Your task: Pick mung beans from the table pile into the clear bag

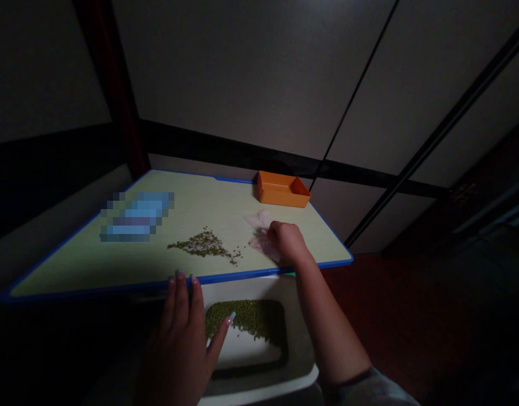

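My right hand (287, 241) is closed on a thin, crumpled whitish tissue (259, 220), which rests on the tabletop near the right front edge. My left hand (185, 321) has its fingers spread, the fingertips by the blue front edge of the table and the thumb over a white basin (304, 344). Inside the basin lie many small green mung beans (251, 313), mostly toward its far side, with part of the white bottom bare. A loose patch of mung beans (202, 243) is scattered on the table between the two hands, to the left of the tissue.
A light, blue-edged table (128, 265) spans the middle. An orange open box (280, 194) stands at its back right. A blurred bluish item (136, 217) lies at the left. Pale panels (259, 84) rise behind, and reddish floor (381, 304) shows at the right.
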A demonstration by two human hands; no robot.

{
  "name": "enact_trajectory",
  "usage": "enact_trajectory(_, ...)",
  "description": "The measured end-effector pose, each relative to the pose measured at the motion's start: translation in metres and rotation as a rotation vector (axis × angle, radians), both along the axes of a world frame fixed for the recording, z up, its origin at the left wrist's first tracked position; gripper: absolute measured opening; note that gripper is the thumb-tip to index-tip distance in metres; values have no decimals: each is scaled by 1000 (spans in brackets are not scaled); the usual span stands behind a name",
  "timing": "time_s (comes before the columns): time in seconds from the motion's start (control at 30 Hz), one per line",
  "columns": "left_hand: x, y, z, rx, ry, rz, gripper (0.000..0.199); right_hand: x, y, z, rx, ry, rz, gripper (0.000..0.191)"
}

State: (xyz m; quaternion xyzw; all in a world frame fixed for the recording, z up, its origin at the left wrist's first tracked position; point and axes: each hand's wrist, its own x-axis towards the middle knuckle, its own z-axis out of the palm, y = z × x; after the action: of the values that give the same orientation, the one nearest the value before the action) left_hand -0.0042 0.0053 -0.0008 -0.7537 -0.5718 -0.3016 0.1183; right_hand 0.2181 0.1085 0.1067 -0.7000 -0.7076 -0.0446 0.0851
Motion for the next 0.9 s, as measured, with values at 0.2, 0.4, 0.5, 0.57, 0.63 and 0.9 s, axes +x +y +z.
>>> enact_trajectory(0.2, -1, 0, -2, -2, -20, -9, 88, 5, 5, -3, 13, 3, -70, 27)
enact_trajectory(0.4, -1, 0, -2, 6, -22, -10, 89, 1, 12, -6, 30, -3, -124, 29)
enact_trajectory(0.5, -1, 1, -3, 5, -12, 4, 90, -1, 16, -5, 32, -18, -137, 29)
enact_trajectory(0.57, -1, 1, -4, 20, -2, 0, 89, -1, 17, -5, 31, -17, -152, 28)
enact_trajectory(0.63, -1, 1, -5, 41, 6, -9, 89, 0, 18, -5, 57, 4, -158, 27)
enact_trajectory(0.9, -2, 0, -2, 76, 28, -10, 88, 2, 17, -10, 78, 84, -1, 23)
